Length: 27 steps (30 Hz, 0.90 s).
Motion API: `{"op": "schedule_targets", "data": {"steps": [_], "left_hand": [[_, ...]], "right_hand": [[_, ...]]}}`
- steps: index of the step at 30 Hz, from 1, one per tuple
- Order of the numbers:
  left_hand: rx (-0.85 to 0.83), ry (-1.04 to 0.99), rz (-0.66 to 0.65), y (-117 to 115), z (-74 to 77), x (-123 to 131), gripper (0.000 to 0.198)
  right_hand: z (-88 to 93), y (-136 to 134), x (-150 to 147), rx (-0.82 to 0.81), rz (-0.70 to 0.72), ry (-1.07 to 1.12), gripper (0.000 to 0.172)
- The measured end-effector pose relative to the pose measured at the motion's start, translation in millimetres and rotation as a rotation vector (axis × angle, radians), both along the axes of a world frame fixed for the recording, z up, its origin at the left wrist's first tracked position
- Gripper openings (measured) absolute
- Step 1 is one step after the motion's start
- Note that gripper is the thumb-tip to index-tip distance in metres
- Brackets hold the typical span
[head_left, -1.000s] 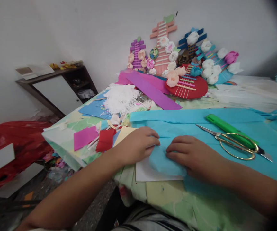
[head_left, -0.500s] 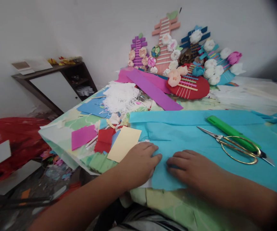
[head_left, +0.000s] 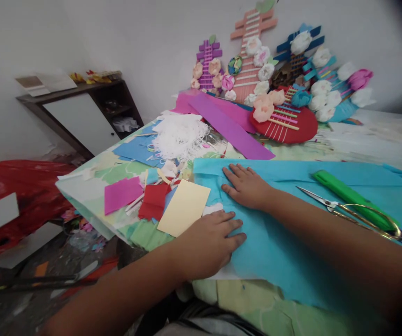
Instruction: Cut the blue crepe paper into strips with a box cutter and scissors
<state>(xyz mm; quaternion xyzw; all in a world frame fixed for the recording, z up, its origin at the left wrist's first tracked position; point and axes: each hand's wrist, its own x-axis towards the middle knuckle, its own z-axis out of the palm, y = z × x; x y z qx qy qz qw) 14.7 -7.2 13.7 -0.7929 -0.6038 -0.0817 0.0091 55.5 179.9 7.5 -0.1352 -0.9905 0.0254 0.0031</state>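
A large sheet of turquoise crepe paper [head_left: 278,252] covers the front of the table, with a folded strip along its far side. My left hand [head_left: 210,240] lies at the sheet's left edge, fingers spread and pressing on it. Farther up, my right hand [head_left: 245,186] rests flat near the sheet's far left corner, fingers apart. Gold-handled scissors [head_left: 330,204] lie on the paper right of my right forearm, partly over a green utility knife [head_left: 351,198]. A cream card [head_left: 185,207] sits just left of my left hand.
Red [head_left: 153,201] and magenta paper pieces [head_left: 122,193] lie on the left, with a heap of white thread [head_left: 180,135] behind. Purple strips [head_left: 232,126] and a red flower-decorated board [head_left: 288,123] lie farther back. A low cabinet [head_left: 82,116] stands at the left wall.
My right hand has moved from the sheet's near side up and left to its far left corner, its fingers now spread. My left hand stays near the left edge, fingers more stretched out.
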Motion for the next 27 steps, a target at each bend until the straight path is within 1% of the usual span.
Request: {"op": "schedule_targets", "data": {"steps": [2, 5, 14, 22, 27], "left_hand": [[-0.015, -0.011, -0.003, 0.4, 0.2, -0.1, 0.037], [-0.025, -0.016, -0.004, 1.0, -0.8, 0.0, 0.036], [0.042, -0.017, 0.0, -0.7, -3.9, 0.4, 0.033], [0.002, -0.015, -0.005, -0.1, -3.1, 1.4, 0.034], [0.012, 0.005, -0.002, -1.2, -3.2, 1.4, 0.034]], "right_hand": [[-5.1, 0.9, -1.3, 0.021, -0.009, -0.011, 0.066], [-6.8, 3.8, -1.8, 0.043, -0.01, -0.026, 0.067], [-5.4, 5.8, -4.9, 0.067, -0.025, -0.043, 0.063], [-4.5, 5.0, -5.2, 0.082, -0.03, -0.042, 0.063], [-2.8, 4.0, -5.4, 0.092, -0.038, -0.036, 0.061]]}}
